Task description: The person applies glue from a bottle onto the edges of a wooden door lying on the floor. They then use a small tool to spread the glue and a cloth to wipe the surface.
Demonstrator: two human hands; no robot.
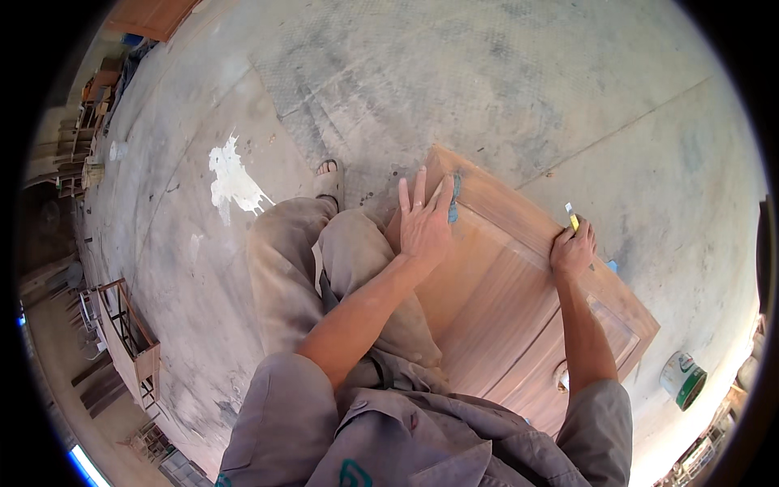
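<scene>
A reddish-brown wooden panel door [487, 300] with recessed panels and raised frame edges leans at an angle in front of my legs. My left hand [426, 227] rests near its upper left corner, fingers stretched and spread. Along the inner finger of that hand lies a ragged blue-grey strip [455, 195]; whether the hand holds it or just touches it is hidden. At the door's far right edge, my right hand [574, 250] is closed around a slim yellow tool [573, 217] with a pale tip, resembling a utility knife. That hand also rests against the edge.
A white and green bucket [684, 380] stands on the concrete floor at the right. White paint [235, 178] is splashed on the floor left of my sandalled foot [329, 180]. A wooden frame piece [126, 341] stands at the left, with stacked timber [101, 89] farther back.
</scene>
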